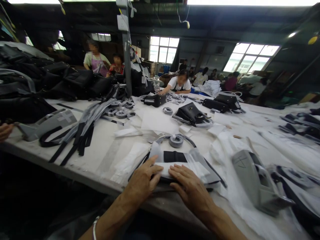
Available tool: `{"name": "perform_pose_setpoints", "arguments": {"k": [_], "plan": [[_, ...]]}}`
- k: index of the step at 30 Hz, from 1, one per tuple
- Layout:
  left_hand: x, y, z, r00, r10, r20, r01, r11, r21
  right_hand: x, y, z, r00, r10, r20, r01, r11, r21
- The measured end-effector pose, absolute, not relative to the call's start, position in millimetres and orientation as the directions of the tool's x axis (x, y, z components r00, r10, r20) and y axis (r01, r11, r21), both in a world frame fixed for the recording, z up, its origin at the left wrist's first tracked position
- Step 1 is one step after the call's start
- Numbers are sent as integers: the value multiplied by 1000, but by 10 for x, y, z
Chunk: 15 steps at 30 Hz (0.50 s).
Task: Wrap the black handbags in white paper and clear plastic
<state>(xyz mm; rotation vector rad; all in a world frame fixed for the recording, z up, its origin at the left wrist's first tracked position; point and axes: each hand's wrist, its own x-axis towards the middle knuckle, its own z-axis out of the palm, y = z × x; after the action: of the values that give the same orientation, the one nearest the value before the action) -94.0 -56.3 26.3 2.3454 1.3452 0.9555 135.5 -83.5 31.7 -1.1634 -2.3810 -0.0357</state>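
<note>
A black handbag (175,156) lies flat at the table's front edge, partly covered with white and clear wrapping. My left hand (143,175) rests on the left side of the white wrapping (164,169), fingers stretched out. On the right side of the same wrapping lies my right hand (187,181), its fingers flat and spread. Neither hand grips anything that I can see. Just beyond the bag's flap sits a coiled strap (176,140) in clear film. The bag's near edge is partly hidden under my hands.
Grey tape dispensers stand at right (257,180) and left (50,123). Wrapped straps (82,130) hang toward the left edge. Another black handbag (191,115) and paper sheets (160,120) lie farther back. A co-worker (178,83) leans over the far side; another person's hand (5,131) shows at left.
</note>
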Motion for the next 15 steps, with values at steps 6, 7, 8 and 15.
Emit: {"name": "perform_pose_setpoints", "arguments": {"k": [6, 7, 8, 15], "plan": [[-906, -488, 288, 273, 877, 395, 648, -471, 599, 1238, -852, 0, -482, 755, 444, 786, 597, -163], [-903, -491, 264, 271, 874, 404, 646, -476, 596, 1236, -866, -8, -484, 755, 442, 793, 592, -143], [-907, -499, 232, 280, 859, 428, 644, -499, 580, 1230, -878, -13, -485, 755, 442, 800, 587, -124], [-1100, -678, 109, 546, 573, 611, 598, -778, 195, 1170, -909, -58, -458, 710, 535, 801, 591, -98]]}}
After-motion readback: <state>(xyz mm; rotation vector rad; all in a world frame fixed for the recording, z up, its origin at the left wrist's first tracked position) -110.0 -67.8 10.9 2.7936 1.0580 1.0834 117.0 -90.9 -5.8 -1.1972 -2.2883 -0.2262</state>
